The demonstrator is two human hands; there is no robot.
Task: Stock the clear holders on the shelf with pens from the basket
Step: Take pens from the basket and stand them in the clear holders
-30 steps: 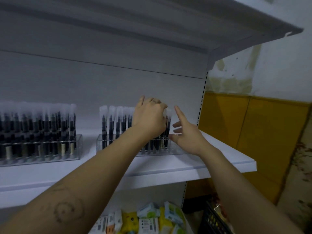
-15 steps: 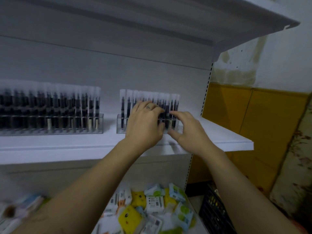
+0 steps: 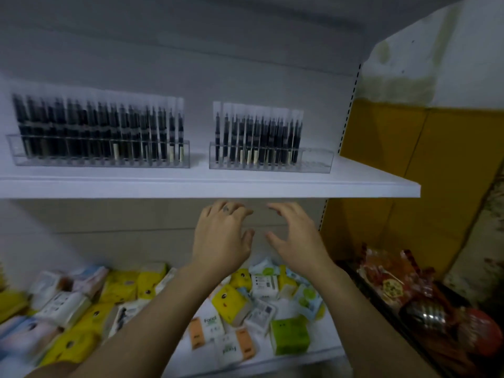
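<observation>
Two clear holders stand on the white shelf. The left holder is packed with dark pens in clear sleeves. The right holder carries pens across most of its width, and its right end is bare. Both hands hang just below the shelf's front edge, palms away from me. My left hand has its fingers spread and holds nothing. Close beside it, my right hand is also spread and holds nothing.
The lower shelf holds a heap of small tissue packs in yellow, white, green and orange. A dark basket with red and orange packaged goods sits at the lower right. A yellow wall panel lies beyond the shelf's right end.
Both hands have let go of the right holder's pens and dropped below the shelf edge. The view has tilted down, showing more of the lower shelf.
</observation>
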